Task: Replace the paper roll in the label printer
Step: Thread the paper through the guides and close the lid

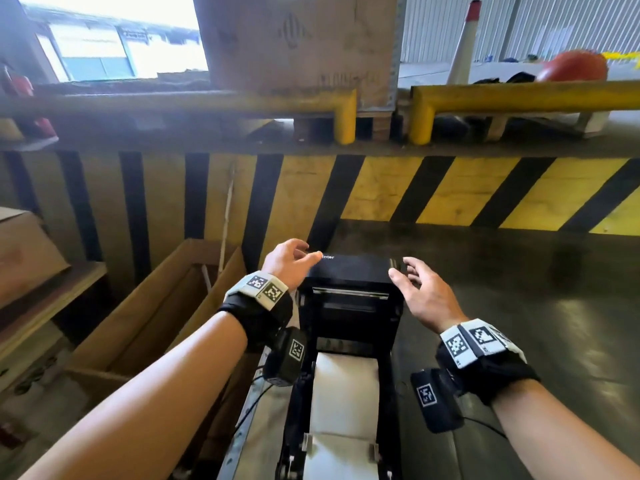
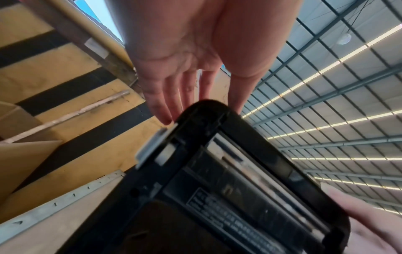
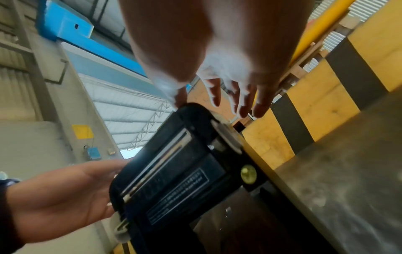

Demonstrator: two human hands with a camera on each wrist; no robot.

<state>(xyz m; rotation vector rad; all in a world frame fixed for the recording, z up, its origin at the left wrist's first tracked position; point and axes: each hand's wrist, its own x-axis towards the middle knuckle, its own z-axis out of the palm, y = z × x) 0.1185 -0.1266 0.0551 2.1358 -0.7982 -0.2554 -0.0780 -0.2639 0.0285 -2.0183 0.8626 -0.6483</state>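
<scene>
— Where are the hands, relative to the printer lid?

— The left hand is at its left top corner, fingers straight and loosely spread, tips at the edge. The right hand is beside the right corner, fingers extended, thumb near the edge. Both forearms reach forward, banded at the wrists.
</scene>
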